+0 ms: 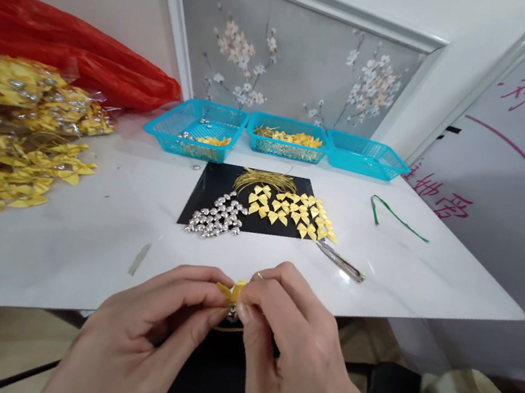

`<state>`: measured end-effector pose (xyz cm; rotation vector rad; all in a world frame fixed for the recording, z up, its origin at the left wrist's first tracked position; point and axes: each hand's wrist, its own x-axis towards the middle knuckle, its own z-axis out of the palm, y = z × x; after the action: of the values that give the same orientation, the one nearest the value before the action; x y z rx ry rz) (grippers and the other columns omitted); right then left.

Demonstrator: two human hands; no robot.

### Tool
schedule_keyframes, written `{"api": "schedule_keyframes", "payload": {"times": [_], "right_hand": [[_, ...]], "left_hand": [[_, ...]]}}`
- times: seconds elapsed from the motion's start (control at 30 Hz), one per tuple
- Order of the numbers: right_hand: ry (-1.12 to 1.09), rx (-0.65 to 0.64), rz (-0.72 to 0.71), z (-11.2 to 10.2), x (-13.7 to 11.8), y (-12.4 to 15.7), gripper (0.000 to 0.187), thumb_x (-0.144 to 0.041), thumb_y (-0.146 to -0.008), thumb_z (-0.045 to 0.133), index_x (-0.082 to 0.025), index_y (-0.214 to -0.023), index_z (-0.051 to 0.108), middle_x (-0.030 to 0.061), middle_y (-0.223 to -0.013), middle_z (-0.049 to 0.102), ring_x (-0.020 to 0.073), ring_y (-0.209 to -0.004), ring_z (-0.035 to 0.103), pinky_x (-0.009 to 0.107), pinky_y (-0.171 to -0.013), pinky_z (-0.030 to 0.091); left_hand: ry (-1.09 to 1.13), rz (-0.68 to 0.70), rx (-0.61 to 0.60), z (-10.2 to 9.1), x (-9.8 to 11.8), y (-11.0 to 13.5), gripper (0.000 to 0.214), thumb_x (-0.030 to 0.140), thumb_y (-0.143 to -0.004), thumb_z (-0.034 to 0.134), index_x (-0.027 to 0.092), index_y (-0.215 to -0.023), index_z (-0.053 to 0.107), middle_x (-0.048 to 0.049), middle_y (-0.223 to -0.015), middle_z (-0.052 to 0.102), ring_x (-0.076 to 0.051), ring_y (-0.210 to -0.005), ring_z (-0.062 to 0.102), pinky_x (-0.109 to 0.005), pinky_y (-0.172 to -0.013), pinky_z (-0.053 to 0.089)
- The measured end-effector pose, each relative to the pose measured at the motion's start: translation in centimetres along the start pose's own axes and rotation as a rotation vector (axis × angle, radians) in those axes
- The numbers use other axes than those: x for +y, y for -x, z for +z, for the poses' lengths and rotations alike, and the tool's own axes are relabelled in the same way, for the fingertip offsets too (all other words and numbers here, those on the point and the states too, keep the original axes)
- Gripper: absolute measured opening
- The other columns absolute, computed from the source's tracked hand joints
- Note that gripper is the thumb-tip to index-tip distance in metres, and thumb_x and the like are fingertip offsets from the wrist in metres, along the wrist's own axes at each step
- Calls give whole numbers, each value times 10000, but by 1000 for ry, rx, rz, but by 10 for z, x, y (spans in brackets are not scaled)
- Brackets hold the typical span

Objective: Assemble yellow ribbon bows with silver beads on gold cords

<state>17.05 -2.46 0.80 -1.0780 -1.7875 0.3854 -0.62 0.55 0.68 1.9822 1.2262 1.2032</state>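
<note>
Just in front of the table edge, a yellow ribbon bow (228, 292) is pinched between my two hands. My left hand (160, 314) closes thumb and fingertips on its left side. My right hand (288, 336) pinches its right side, partly covering it. Below the bow a small silver bead (232, 315) and a bit of gold cord (229, 330) show between the hands. On a black mat (208, 187) lie silver beads (218, 216), several yellow bows (279, 211) and a bundle of gold cords (262, 181). Tweezers (342, 263) rest at the mat's right corner.
Three blue baskets stand along the wall: left (167, 132), middle (285, 150) and right (365, 157). Bagged and loose bow pieces (13, 139) pile up at left beside a red bag (75, 48). A green twist tie (398, 218) lies at right, near a whiteboard (510, 199).
</note>
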Motion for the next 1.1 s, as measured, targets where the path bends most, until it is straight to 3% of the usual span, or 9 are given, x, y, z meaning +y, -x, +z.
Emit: {"api": "schedule_keyframes", "payload": {"times": [0.23, 0.5, 0.87, 1.1], "right_hand": [[77, 67, -59, 6, -4, 3, 232, 27, -918, 448, -137, -920, 611, 92, -877, 581, 197, -826, 641, 310, -711, 584], [172, 86, -125, 7, -1, 6, 235, 44, -931, 458, -146, -932, 597, 94, -857, 602, 219, -909, 657, 344, -779, 612], [149, 94, -124, 7, -2, 5, 207, 12, -970, 474, -150, -915, 590, 83, -845, 583, 208, -892, 660, 300, -719, 607], [107, 96, -105, 9, -2, 2, 201, -2, -979, 480, -140, -931, 619, 80, -869, 591, 192, -873, 653, 309, -792, 607]], "left_hand": [[169, -189, 28, 3, 5, 0, 99, 309, -786, 797, 345, -694, 790, 47, -916, 810, -136, -818, 801, -97, -745, 604], [287, -272, 44, 3, 8, -1, 84, 287, -743, 837, 314, -672, 800, 26, -891, 802, -150, -774, 803, -122, -721, 623], [261, -227, 39, 4, 7, -2, 122, 239, -746, 806, 319, -654, 799, 17, -866, 773, -140, -800, 775, -106, -713, 606], [287, -253, 19, 5, 3, -5, 136, 244, -769, 799, 313, -652, 787, 27, -865, 765, -113, -796, 758, -78, -734, 580]]}}
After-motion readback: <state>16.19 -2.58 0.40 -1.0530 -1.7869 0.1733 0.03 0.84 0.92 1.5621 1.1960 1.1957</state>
